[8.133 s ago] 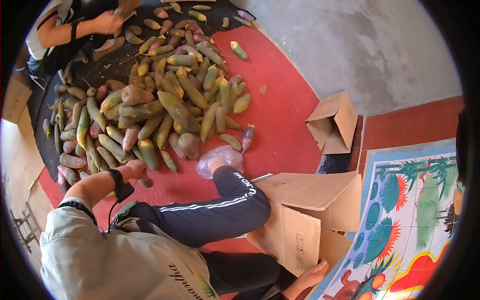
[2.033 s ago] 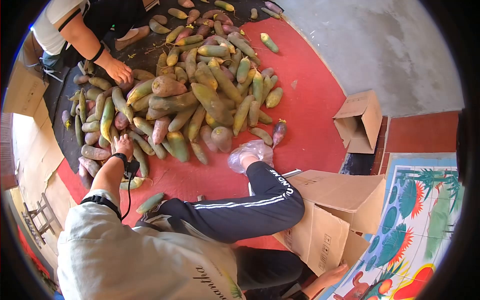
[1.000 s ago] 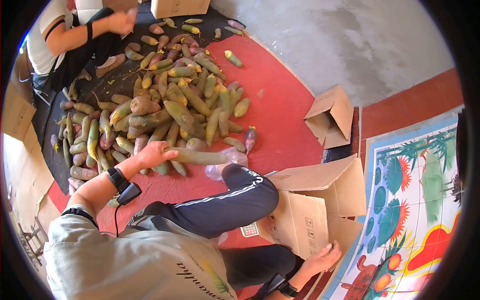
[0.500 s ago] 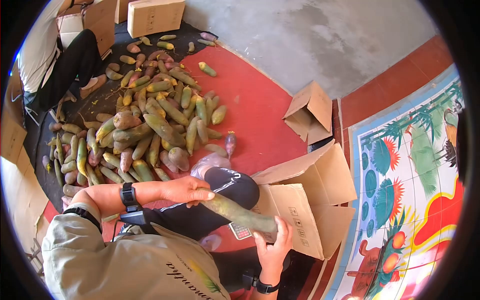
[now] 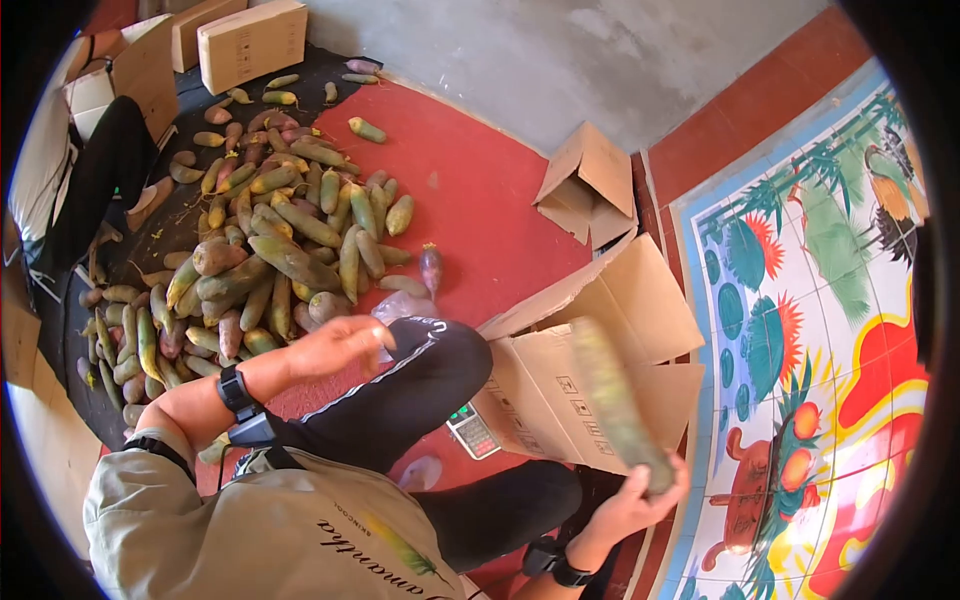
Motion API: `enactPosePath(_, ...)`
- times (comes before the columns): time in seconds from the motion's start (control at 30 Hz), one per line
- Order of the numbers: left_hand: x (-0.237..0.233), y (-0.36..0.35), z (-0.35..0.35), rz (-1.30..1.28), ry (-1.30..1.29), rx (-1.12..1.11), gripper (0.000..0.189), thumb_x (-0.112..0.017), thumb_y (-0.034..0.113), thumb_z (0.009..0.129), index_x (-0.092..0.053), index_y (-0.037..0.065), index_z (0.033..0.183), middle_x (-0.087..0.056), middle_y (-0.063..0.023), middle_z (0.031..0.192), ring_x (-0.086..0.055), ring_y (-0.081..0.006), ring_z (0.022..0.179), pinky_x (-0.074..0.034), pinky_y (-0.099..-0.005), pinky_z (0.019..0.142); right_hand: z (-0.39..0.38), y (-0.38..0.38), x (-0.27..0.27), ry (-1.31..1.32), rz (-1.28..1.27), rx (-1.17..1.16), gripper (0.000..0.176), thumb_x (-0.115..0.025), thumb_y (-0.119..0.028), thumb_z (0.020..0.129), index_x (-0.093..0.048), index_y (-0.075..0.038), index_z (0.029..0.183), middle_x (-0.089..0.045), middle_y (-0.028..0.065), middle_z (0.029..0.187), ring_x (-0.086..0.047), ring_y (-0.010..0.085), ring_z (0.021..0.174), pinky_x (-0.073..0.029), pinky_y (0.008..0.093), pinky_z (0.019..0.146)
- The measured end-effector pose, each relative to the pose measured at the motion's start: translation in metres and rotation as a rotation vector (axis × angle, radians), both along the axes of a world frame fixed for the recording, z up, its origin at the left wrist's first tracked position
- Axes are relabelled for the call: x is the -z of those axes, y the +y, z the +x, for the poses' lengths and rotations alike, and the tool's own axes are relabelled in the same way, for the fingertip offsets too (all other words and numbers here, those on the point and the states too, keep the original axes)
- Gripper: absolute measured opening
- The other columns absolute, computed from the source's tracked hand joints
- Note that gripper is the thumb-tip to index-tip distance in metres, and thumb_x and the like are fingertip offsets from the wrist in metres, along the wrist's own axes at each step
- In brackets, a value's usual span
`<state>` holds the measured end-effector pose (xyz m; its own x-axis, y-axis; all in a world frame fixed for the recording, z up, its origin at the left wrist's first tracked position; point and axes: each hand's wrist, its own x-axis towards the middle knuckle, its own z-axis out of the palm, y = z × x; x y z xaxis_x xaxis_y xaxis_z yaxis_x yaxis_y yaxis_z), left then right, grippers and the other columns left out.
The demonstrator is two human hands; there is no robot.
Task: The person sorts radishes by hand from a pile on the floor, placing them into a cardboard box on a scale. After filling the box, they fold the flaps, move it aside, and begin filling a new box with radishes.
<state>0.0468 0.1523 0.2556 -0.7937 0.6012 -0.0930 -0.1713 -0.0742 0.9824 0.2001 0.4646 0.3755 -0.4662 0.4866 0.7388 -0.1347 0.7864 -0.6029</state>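
My right hand (image 5: pixel 630 505) grips the lower end of a long green root vegetable (image 5: pixel 612 395), held upright and blurred in front of an open cardboard box (image 5: pixel 640 310). My left hand (image 5: pixel 340 345) hovers empty with fingers apart above my bent knee, near the edge of a big pile of green and purple root vegetables (image 5: pixel 270 240) lying on the floor. A small scale or calculator (image 5: pixel 472 432) lies on the red floor by the box.
A second small open carton (image 5: pixel 588 185) lies on its side beyond the box. Closed cartons (image 5: pixel 250 40) stand at the back. Another person in dark trousers (image 5: pixel 95 175) sits at the far left of the pile. Painted tiles (image 5: pixel 820 330) cover the floor at right.
The long vegetable passed from my left hand to my right hand and swung over to the cardboard box. My left hand let go and drew back over my knee.
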Motion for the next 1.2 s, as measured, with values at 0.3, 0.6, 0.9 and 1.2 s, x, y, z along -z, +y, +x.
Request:
enactPosePath(0.3, 0.089, -0.053, -0.014, -0.244, -0.132, -0.3, 0.031, -0.042, 0.028, 0.091, -0.053, -0.001, 0.087, -0.056, -0.0061, 0.068, -0.055, -0.0138, 0.061, -0.045, -0.0256, 0.059, -0.019, 0.059, 0.019, -0.275, 0.361, 0.247, 0.02, -0.055, -0.004, 0.08, -0.054, 0.002, 0.1, -0.052, 0.0147, 0.098, -0.052, 0.0291, 0.088, -0.043, 0.0335, 0.075)
enactPosePath(0.6, 0.18, -0.109, -0.012, -0.452, -0.277, -0.525, 0.023, -0.049, 0.023, 0.087, -0.055, 0.001, 0.086, -0.059, -0.0078, 0.072, -0.057, -0.016, 0.064, -0.047, -0.0277, 0.059, -0.024, 0.078, 0.047, -0.373, 0.306, 0.276, 0.015, -0.048, -0.006, 0.085, -0.055, 0.003, 0.095, -0.056, 0.0138, 0.089, -0.056, 0.0252, 0.077, -0.044, 0.0335, 0.071)
enactPosePath(0.9, 0.249, -0.156, 0.009, -0.811, -0.328, -0.566, 0.023, -0.054, 0.022, 0.078, -0.06, 0.001, 0.087, -0.061, -0.0098, 0.076, -0.059, -0.0178, 0.07, -0.046, -0.0313, 0.064, -0.031, 0.072, 0.051, -0.399, 0.287, 0.278, 0.021, -0.041, -0.011, 0.09, -0.055, 0.004, 0.093, -0.059, 0.0154, 0.082, -0.057, 0.0252, 0.073, -0.045, 0.0336, 0.068)
enactPosePath(1.2, 0.303, -0.188, 0.02, -1.247, -0.14, -0.689, 0.029, -0.058, 0.025, 0.071, -0.058, 0.007, 0.095, -0.061, -0.0148, 0.094, -0.057, -0.0296, 0.093, -0.044, -0.0367, 0.081, -0.034, 0.074, 0.055, -0.425, 0.355, 0.38, 0.028, -0.037, -0.017, 0.092, -0.055, 0.004, 0.095, -0.059, 0.017, 0.084, -0.056, 0.0281, 0.075, -0.045, 0.0351, 0.07)
